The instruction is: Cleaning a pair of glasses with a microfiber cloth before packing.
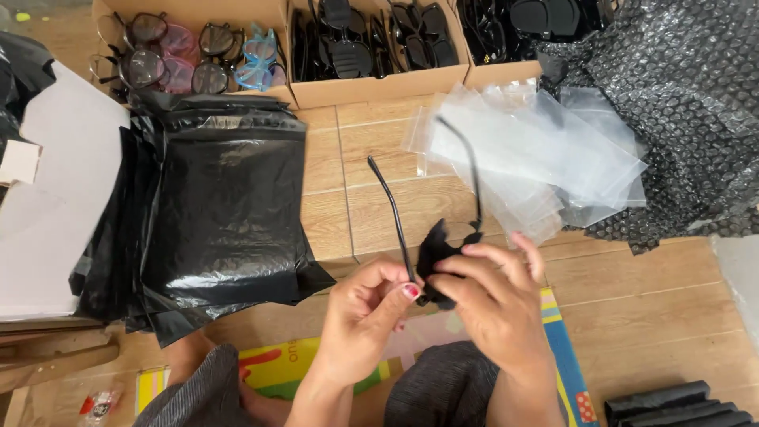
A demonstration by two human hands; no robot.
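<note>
- Your left hand point(365, 312) and right hand point(489, 304) meet low in the centre of the view, above your lap and the wood-patterned floor point(632, 308).
- Between them you hold a pair of black glasses point(436, 257), its two thin arms open and pointing away from you toward the boxes.
- Your left fingers point(399, 292) are pinched narrow on the frame's near-left corner, thumb against forefinger.
- Your right fingers point(494, 255) curl over the frame's other side; they seem to press a small black cloth against the lens, though the dark shapes blur together there.
- Just beyond the glasses lies a loose fan of clear plastic sleeves point(538, 158), with one glasses arm reaching over its near edge.
- To the left sits a stack of black plastic mailer bags point(213, 205), well apart from your hands.
- Along the far edge stand open cardboard boxes point(379, 87): the left one holds glasses with coloured and clear frames, the others hold black ones.
- Dark bubble wrap point(696, 103) covers the far right corner.
- A colourful mat point(565, 348) lies under your knees.
</note>
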